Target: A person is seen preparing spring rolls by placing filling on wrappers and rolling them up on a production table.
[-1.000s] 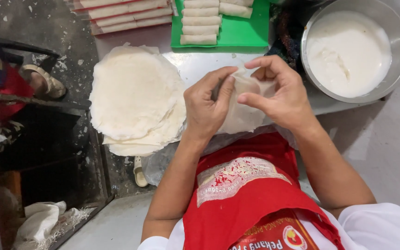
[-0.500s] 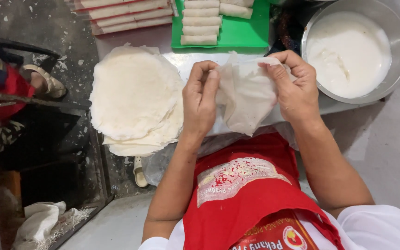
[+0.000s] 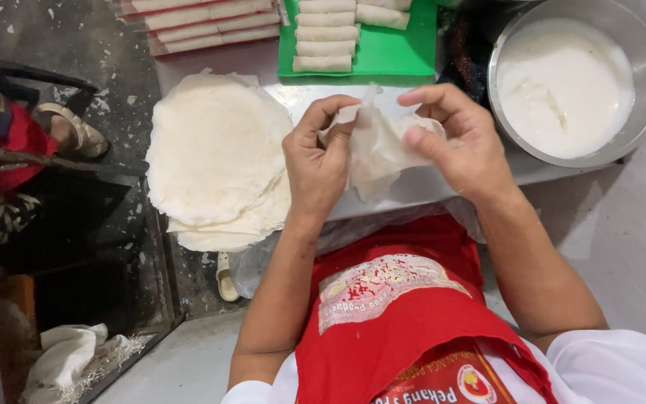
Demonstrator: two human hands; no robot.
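My left hand (image 3: 315, 168) and right hand (image 3: 461, 142) pinch a thin, crumpled white pastry sheet (image 3: 375, 146) between closed fingers (image 3: 338, 123), held just above the steel worktop (image 3: 428, 187). Left of my fingers lies a stack of round white wrappers (image 3: 214, 157); beyond them, a green tray (image 3: 390, 52) of pale rolls; to their right, a steel bowl of white batter (image 3: 566, 78).
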